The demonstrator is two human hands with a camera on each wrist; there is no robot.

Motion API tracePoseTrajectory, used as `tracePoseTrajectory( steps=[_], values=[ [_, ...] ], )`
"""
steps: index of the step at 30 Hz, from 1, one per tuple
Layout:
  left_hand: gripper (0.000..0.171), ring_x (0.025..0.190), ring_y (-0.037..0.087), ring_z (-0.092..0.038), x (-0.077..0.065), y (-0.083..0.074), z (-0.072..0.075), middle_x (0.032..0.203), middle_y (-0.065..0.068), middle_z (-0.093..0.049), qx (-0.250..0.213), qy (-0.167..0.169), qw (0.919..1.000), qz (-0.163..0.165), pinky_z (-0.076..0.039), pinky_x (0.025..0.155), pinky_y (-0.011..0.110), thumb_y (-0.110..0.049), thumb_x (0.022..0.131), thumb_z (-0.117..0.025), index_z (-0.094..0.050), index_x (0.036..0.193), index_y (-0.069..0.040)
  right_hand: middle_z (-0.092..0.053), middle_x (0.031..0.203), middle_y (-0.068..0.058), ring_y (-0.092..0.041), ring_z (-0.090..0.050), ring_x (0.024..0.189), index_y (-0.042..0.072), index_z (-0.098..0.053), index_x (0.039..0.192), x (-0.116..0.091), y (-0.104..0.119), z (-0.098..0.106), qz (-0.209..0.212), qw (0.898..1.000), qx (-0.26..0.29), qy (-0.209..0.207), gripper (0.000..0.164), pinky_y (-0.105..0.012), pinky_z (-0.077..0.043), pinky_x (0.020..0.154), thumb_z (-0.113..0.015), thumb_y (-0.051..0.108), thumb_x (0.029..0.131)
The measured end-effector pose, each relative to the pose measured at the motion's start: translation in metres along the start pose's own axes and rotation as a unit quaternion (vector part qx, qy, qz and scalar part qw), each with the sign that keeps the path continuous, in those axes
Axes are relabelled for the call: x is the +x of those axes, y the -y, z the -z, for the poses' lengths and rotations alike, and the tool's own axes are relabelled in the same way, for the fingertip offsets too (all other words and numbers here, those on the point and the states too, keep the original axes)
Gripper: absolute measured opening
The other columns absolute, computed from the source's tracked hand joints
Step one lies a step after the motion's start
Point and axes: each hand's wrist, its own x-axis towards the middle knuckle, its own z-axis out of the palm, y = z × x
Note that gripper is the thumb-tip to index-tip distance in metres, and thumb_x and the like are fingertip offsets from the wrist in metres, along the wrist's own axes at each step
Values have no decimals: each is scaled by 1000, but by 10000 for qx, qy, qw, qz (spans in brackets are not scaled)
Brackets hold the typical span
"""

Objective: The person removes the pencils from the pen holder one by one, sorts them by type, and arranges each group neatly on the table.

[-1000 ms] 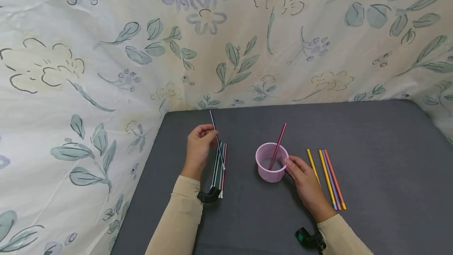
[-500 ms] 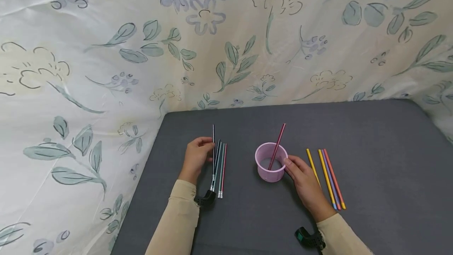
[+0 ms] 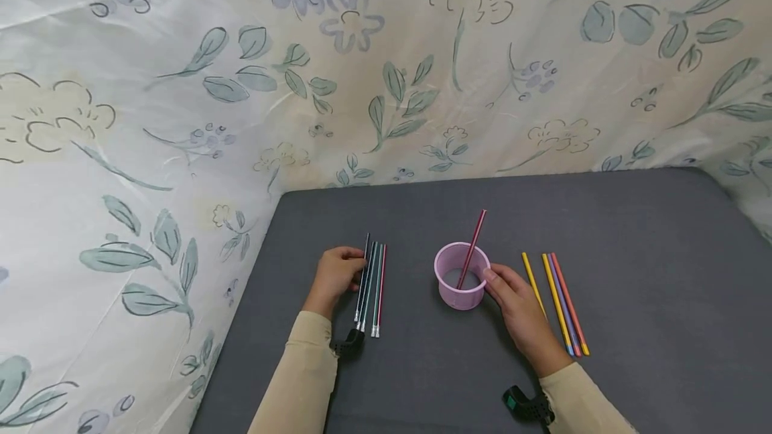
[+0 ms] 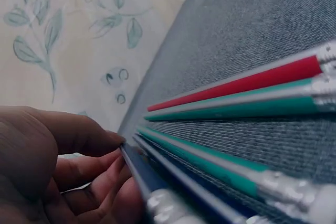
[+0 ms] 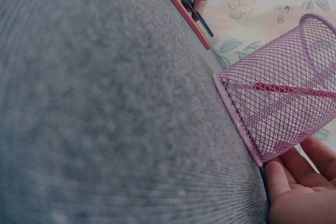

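My left hand (image 3: 332, 278) pinches a dark blue pencil (image 4: 140, 174) between thumb and fingers, at the left end of a row of pencils. Alongside lie another dark blue pencil (image 4: 184, 182), two green pencils (image 4: 220, 169) and a red pencil (image 4: 252, 82), their silver-ferruled eraser ends toward me. A pink mesh pencil cup (image 3: 461, 298) stands upright in the middle of the table. Leaning inside it is one dark red pencil (image 3: 476, 238). My right hand (image 3: 520, 313) holds the cup at its right side, thumb near the rim; in the right wrist view the fingertips touch the mesh.
Right of the cup, partly behind my right hand, lie several pencils: a yellow pencil (image 3: 527, 272), a second yellow pencil (image 3: 556, 297), a purple pencil (image 3: 565, 305) and a coral pencil (image 3: 571, 303). Floral cloth (image 3: 386, 86) rises behind the dark grey table (image 3: 434, 380).
My left hand has lowered the dark blue pencil and drawn it toward me, setting it beside the row. The right hand and the cup have stayed in place.
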Motion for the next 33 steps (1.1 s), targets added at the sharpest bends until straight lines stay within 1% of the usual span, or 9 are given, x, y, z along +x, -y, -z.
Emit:
tracePoseTrajectory(
  steps=[5, 11, 17, 25, 29, 33],
  values=[
    [24, 76, 25, -67, -2, -3, 1, 99, 12, -73, 372, -77, 9993, 19, -57, 55, 34, -7, 100, -73, -77, 123, 0, -61, 137, -24, -21, -61, 129, -18, -54, 141, 1, 0, 0, -22, 10000, 28, -11, 44, -21, -46, 106, -52, 19, 117],
    [23, 76, 26, -70, -7, -7, 1, 98, 11, -74, 565, 40, 9983, 110, -59, 57, 37, -8, 102, -73, -75, 123, 0, -60, 137, -25, -21, -61, 129, -18, -55, 142, 2, 0, 2, -10, 10000, 24, 16, 44, -20, -47, 105, -52, 19, 117],
    [23, 76, 27, -69, -9, -9, -2, 100, 12, -74, 563, 37, 9984, 35, -61, 58, 38, -10, 102, -74, -75, 123, 1, -60, 137, -26, -22, -61, 129, -18, -54, 142, 4, 0, 2, -49, 10000, 26, 7, 44, -20, -47, 105, -52, 19, 117],
    [24, 77, 27, -70, -8, -7, -3, 102, 12, -73, 600, -27, 9982, -35, -61, 59, 38, -12, 103, -73, -74, 124, 0, -59, 138, -25, -23, -61, 130, -17, -54, 142, 3, -3, 3, -85, 10000, 19, 33, 45, -20, -46, 106, -52, 20, 117],
    [24, 77, 26, -70, -7, -6, -4, 101, 10, -74, 573, -116, 9982, -162, -61, 60, 38, -14, 103, -73, -75, 123, -1, -59, 139, -26, -23, -60, 131, -17, -54, 143, 3, -4, 3, -83, 10000, 13, 31, 46, -20, -46, 106, -52, 21, 117],
    [25, 78, 25, -71, -7, -8, -6, 102, 9, -74, 506, -156, 9978, -408, -61, 64, 38, -15, 103, -75, -76, 124, -1, -57, 141, -27, -24, -59, 133, -16, -54, 143, 2, -5, 3, -102, 9999, -43, 47, 47, -19, -45, 105, -51, 23, 117]
  ],
)
